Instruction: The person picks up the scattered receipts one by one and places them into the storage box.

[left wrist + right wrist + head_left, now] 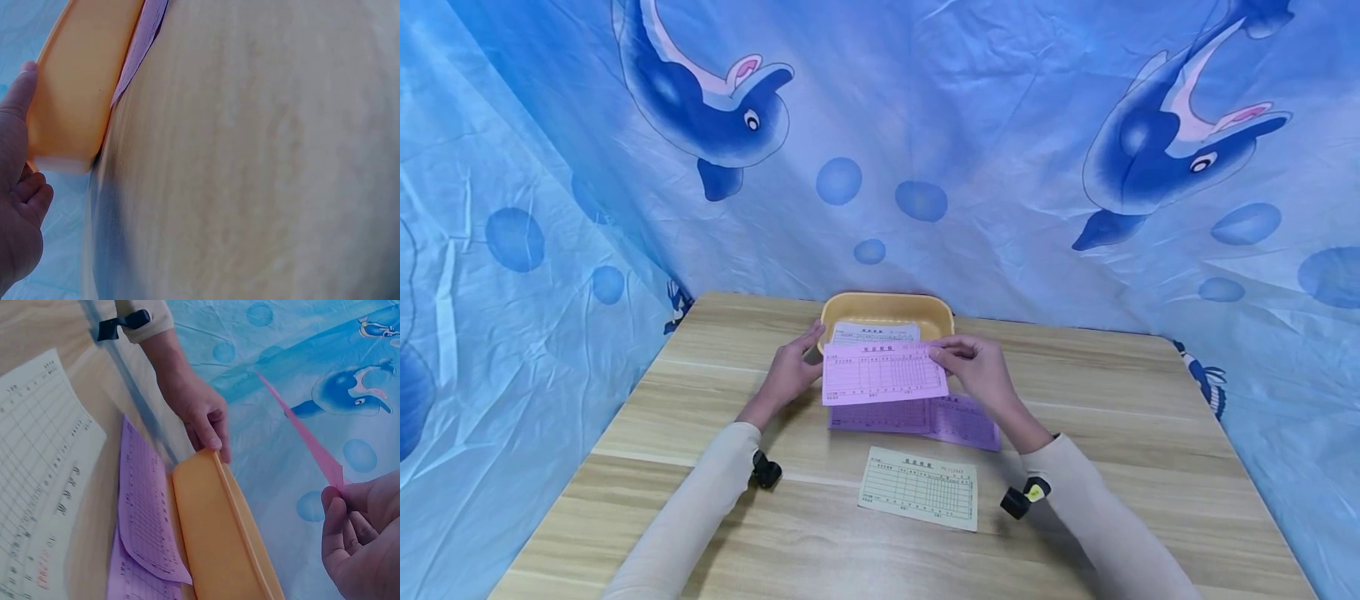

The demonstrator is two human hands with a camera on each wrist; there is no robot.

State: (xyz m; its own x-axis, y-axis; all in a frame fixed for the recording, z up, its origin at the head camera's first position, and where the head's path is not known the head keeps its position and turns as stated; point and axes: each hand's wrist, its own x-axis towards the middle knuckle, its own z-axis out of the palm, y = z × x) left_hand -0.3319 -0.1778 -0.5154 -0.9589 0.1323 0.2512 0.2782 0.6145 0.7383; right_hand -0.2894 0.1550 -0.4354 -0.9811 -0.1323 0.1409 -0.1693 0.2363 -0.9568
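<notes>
A pink form sheet (883, 372) is hanging in the air just in front of the yellow tray (887, 309), above the counter (700, 467). The right hand (979, 369) is pinching its right edge between thumb and curled fingers; the right wrist view shows the sheet edge-on (300, 425), caught at the fingertips (334, 503). The left hand (790, 373) is lying with relaxed, nearly straight fingers at the tray's left end, its thumb (22, 87) touching the rim, and it is gripping nothing; whether it is also touching the sheet's left edge I cannot tell. Inside the tray a white form (876, 332) is showing. Beneath the held sheet, purple forms (955, 421) are lying overlapped on the counter just beside the tray. Nearer the person, a pale yellow form (919, 487) is lying flat, apart from them.
</notes>
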